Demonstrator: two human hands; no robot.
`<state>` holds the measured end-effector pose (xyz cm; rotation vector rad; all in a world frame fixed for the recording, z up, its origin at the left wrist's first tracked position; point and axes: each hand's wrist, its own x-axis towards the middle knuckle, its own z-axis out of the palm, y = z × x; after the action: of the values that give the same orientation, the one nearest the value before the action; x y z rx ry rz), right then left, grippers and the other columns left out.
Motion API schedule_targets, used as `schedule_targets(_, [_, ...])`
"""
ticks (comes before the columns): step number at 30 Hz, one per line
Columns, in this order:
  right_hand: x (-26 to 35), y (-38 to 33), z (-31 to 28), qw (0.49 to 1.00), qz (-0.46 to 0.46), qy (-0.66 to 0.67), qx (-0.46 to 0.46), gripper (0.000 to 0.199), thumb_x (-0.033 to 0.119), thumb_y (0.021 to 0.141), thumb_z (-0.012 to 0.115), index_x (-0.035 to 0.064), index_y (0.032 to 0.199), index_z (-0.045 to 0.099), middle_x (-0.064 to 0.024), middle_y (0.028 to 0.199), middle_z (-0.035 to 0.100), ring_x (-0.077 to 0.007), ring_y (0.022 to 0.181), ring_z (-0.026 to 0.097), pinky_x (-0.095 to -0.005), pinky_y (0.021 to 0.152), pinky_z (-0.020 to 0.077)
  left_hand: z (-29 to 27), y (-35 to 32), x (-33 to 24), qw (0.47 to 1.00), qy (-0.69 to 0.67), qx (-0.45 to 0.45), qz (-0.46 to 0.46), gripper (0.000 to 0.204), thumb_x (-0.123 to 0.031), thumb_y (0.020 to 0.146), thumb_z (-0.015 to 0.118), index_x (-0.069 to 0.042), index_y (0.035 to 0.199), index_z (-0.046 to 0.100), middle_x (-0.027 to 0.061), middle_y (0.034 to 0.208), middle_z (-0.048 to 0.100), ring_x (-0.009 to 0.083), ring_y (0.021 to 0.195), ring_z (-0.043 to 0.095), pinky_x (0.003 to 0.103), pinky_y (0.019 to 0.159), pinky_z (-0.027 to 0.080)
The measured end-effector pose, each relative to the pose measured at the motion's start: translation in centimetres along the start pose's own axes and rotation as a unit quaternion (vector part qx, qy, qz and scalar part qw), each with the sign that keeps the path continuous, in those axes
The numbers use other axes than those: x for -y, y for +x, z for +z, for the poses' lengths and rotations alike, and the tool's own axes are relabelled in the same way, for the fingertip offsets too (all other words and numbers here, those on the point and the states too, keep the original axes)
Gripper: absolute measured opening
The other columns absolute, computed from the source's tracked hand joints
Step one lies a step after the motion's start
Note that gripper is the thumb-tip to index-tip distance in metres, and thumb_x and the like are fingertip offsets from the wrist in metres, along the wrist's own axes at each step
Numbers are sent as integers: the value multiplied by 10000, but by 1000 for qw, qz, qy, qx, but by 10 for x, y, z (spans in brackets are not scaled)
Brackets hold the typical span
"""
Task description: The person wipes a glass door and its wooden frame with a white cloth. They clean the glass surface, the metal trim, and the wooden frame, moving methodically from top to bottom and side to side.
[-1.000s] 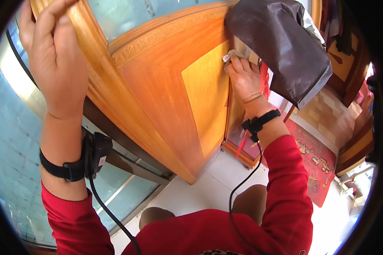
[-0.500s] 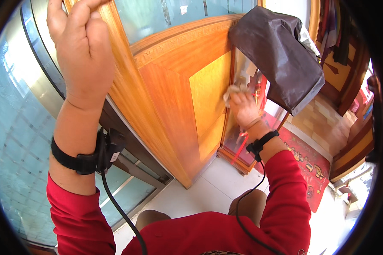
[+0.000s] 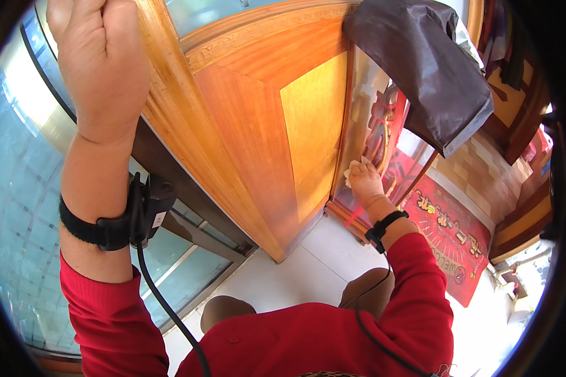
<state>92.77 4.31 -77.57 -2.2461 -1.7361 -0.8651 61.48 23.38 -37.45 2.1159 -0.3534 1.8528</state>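
My right hand (image 3: 366,182) is closed around a crumpled pale cloth (image 3: 348,173) and presses it against the lower part of a glass pane (image 3: 366,72). The pane belongs to a narrow wood-edged case. Behind the glass is a red and gold ornament (image 3: 383,129) with ribbons. At the upper left, my left hand (image 3: 104,63) is raised with its fingers curled at the edge of a wooden post (image 3: 163,75) of the panelled partition. The top border cuts off its fingertips.
A dark plastic cover (image 3: 421,69) drapes over the case top. Wooden panelling (image 3: 245,125) stands ahead, with a blue-tinted glass door (image 3: 25,207) on the left. A red mat (image 3: 449,239) lies on the floor at right. Black cables (image 3: 163,301) run from my wrist straps.
My right hand has moved down along the glass with the cloth, uncovering more of the ornament. My left hand appears slightly higher and further left as the view shifts.
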Motion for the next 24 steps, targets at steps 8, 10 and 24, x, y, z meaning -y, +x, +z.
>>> schedule_targets(8, [15,86,-66,853,169,309,-385,233,-54,809,680,37,1021,651,-154,1010,642,-361,968,629,-413,879,509,0,-15,-8,908,380,64,165,319,-85,1019,460,-136,1201,717,104,1362,548,220,1303,444,324,1113,314])
schedule_targets(10, [19,118,-73,804,178,323,-467,265,-69,814,674,46,1052,649,-157,1061,639,-351,988,624,-396,874,513,-1,-14,-6,908,385,54,154,325,-75,1020,450,-129,1199,716,94,1344,568,210,1306,441,328,1124,303])
schedule_targets(24, [123,44,97,643,620,381,-239,164,73,902,624,13,1055,628,-221,1101,575,-429,994,589,-470,888,494,-62,1,8,655,738,157,49,308,-131,1031,475,52,1188,667,135,1122,709,120,1052,628,285,820,483])
